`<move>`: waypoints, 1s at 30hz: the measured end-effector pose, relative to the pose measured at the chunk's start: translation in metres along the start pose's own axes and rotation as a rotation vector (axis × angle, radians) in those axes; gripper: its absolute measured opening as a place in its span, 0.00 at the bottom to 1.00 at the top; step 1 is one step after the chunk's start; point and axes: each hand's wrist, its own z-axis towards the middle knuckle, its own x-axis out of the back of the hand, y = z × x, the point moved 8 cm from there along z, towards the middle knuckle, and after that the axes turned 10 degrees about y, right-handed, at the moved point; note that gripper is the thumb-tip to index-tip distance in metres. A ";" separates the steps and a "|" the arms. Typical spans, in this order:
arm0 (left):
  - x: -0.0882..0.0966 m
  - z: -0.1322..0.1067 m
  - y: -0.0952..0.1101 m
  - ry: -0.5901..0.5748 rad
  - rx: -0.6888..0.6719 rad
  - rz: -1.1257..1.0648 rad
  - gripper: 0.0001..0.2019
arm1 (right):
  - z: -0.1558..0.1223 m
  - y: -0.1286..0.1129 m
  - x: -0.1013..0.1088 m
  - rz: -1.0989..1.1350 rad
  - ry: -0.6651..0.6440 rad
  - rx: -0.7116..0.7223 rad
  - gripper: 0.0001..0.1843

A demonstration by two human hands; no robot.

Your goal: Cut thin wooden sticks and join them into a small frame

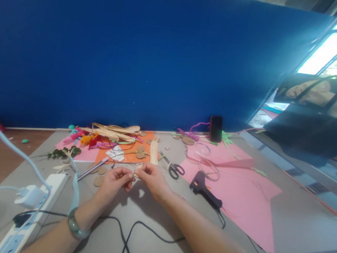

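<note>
My left hand [116, 180], with a green bangle [77, 225] on its wrist, is closed in a pinch above the grey table. Facing it, my right hand [153, 178] pinches too, the fingertips of both hands almost meeting. Between them is a small pale piece [136, 174], mostly covered by the fingers, so its kind is unclear. Just beyond the hands lies a flat cream strip [154, 151] on an orange sheet [146, 140]. Dark-handled scissors [176, 171] rest to the right of my right hand, and a black glue gun [205, 189] lies farther right.
Pink sheets [240, 191] cover the table's right part. A phone [216, 128] leans on the blue panel [152, 55]. Left are a power strip [39, 209], a pen [93, 168], a leafy sprig [65, 152] and a bundle of cream strips [113, 131]. A black cable [127, 239] crosses the front.
</note>
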 end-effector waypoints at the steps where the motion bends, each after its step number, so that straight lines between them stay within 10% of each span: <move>1: 0.000 0.000 0.001 -0.006 0.000 -0.012 0.09 | 0.000 -0.001 -0.001 0.006 -0.012 0.004 0.14; 30: -0.004 -0.001 0.002 -0.131 0.054 -0.179 0.08 | 0.001 0.015 -0.012 0.175 -0.115 -0.069 0.12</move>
